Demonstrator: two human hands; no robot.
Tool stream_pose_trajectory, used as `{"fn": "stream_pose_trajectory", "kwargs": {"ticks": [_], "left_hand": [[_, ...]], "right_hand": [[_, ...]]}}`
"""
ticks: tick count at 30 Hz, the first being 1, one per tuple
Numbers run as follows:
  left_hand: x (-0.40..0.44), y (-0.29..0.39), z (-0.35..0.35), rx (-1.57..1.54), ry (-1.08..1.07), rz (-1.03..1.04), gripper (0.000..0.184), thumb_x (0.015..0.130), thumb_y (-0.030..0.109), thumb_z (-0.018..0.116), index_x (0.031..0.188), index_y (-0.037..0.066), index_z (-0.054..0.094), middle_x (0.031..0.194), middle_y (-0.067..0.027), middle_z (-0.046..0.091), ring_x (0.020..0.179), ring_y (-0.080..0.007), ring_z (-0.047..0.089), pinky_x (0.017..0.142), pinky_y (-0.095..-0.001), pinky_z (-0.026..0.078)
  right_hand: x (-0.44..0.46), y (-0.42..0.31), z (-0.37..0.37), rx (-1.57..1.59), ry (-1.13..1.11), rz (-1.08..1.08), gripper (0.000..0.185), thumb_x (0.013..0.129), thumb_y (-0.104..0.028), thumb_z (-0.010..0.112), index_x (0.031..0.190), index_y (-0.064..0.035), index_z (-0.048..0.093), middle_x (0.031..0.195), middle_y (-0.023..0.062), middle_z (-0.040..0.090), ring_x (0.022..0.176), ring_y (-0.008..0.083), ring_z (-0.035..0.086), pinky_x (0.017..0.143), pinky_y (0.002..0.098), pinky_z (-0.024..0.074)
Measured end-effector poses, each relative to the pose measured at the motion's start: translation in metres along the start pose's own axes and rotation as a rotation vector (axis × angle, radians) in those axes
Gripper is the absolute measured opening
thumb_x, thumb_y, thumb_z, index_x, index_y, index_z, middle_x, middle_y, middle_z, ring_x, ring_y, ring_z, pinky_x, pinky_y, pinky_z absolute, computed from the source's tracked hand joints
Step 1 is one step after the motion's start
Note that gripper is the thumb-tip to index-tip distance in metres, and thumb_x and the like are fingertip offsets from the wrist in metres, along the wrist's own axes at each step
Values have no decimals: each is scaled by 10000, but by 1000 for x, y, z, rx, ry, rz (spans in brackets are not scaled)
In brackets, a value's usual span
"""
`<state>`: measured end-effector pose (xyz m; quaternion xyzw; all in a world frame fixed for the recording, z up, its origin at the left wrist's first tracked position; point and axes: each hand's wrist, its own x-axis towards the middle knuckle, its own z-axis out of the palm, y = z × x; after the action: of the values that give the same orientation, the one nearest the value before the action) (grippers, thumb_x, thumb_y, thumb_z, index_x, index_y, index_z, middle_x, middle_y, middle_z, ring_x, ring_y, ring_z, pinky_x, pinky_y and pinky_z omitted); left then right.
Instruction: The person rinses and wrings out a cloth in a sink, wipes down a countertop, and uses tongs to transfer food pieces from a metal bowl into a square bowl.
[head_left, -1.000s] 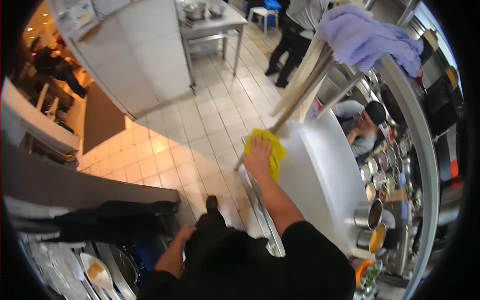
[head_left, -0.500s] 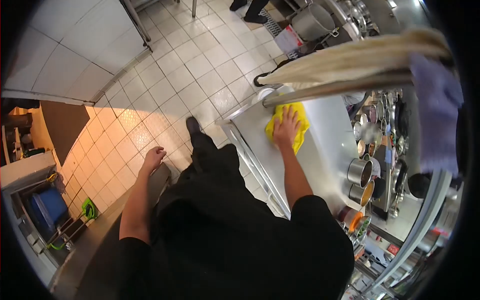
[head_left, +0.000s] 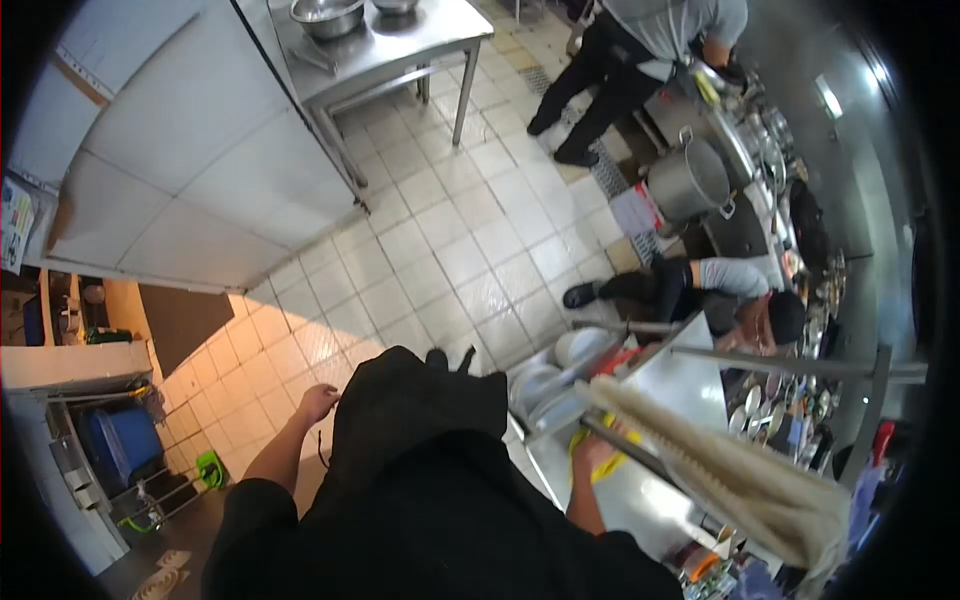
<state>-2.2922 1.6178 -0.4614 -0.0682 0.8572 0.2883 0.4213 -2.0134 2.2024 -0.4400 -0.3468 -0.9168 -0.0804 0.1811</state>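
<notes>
My right hand (head_left: 597, 452) is on a yellow cloth (head_left: 622, 440) on the steel counter (head_left: 655, 498). A metal rail (head_left: 640, 450) crosses in front of that hand and hides part of its fingers and of the cloth. Over the rail hangs a beige towel (head_left: 725, 465). My left hand (head_left: 320, 402) hangs beside my body above the tiled floor, its fingers loosely bent and nothing seen in it. White plates and bowls (head_left: 560, 385) stand at the far end of the counter.
One person (head_left: 745, 300) bends low past the counter's far end. Another person (head_left: 640, 60) stands farther off at the cooking line. A large steel pot (head_left: 690, 180) is between them. A steel table (head_left: 400, 50) with bowls stands ahead, beside a white wall panel (head_left: 220, 150).
The view has tilted up, so the steel table and both people show more. My right hand stays on the yellow cloth, now behind the rail. My left hand still hangs free.
</notes>
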Motion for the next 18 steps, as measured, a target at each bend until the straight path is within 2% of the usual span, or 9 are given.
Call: {"fn": "stream_pose_trajectory", "kwargs": {"ticks": [1, 2, 3, 5, 7, 11, 13, 15, 18], "left_hand": [[13, 0, -7, -90, -16, -6, 389, 816, 290, 660, 1071, -4, 659, 901, -168, 698, 795, -248, 683, 736, -339, 538], [26, 3, -15, -81, -37, -52, 396, 816, 300, 663, 1069, -5, 660, 863, -160, 697, 757, -235, 679, 704, -334, 538], [41, 5, -24, -68, -58, -98, 403, 816, 310, 665, 1066, -7, 661, 826, -152, 695, 719, -223, 674, 673, -329, 539], [82, 5, -39, -96, -180, -127, 414, 816, 358, 655, 999, -11, 688, 782, -145, 687, 720, -231, 670, 646, -334, 532], [114, 27, -58, -353, -187, -323, 450, 813, 409, 629, 924, -21, 705, 732, -145, 672, 724, -247, 665, 654, -356, 524], [227, 66, -140, 148, -175, -14, 468, 804, 442, 581, 911, 2, 696, 764, -208, 669, 783, -323, 664, 757, -415, 514], [291, 80, -175, 27, 18, 166, 474, 801, 463, 562, 903, 20, 696, 804, -226, 667, 798, -345, 657, 773, -425, 510], [331, 121, -227, -83, 95, 186, 446, 811, 424, 590, 938, 7, 687, 829, -198, 676, 768, -300, 668, 736, -396, 518], [348, 190, -289, -453, 236, 206, 344, 860, 284, 621, 1069, 12, 642, 810, -70, 653, 657, -146, 621, 546, -274, 465]], "right_hand": [[4, -26, -27, -36, -273, 265, 453, 937, -263, 442, 1305, -7, 505, 1374, 203, 461, 1330, 420, 333, 1131, 527, 198], [21, -59, -68, -229, -727, 309, 522, 953, -324, 416, 1364, -4, 446, 1432, 208, 399, 1360, 396, 302, 1118, 492, 232], [-15, -50, -42, -241, -534, 486, 554, 957, -378, 391, 1402, -50, 416, 1491, 178, 330, 1371, 371, 294, 1099, 494, 255], [-21, -83, -50, -301, -471, 586, 556, 969, -404, 340, 1416, -79, 407, 1535, 142, 258, 1378, 353, 277, 1094, 498, 251], [-21, -100, -58, -404, -390, 523, 553, 960, -433, 363, 1396, -98, 431, 1450, 133, 419, 1296, 329, 421, 1044, 462, 342], [55, -155, -41, -417, -347, 459, 492, 946, -466, 380, 1235, -93, 518, 1281, 130, 503, 1157, 323, 493, 966, 446, 387], [105, -179, -26, -365, -541, 425, 481, 938, -483, 389, 1155, -90, 561, 1196, 129, 545, 1088, 321, 529, 927, 438, 410], [164, -201, -15, -273, -864, 358, 483, 931, -500, 397, 1075, -88, 604, 1111, 127, 587, 1018, 318, 564, 888, 431, 433], [250, -241, 19, -52, -1377, 154, 513, 920, -525, 410, 954, -84, 669, 985, 125, 650, 914, 314, 618, 830, 419, 466]]}}
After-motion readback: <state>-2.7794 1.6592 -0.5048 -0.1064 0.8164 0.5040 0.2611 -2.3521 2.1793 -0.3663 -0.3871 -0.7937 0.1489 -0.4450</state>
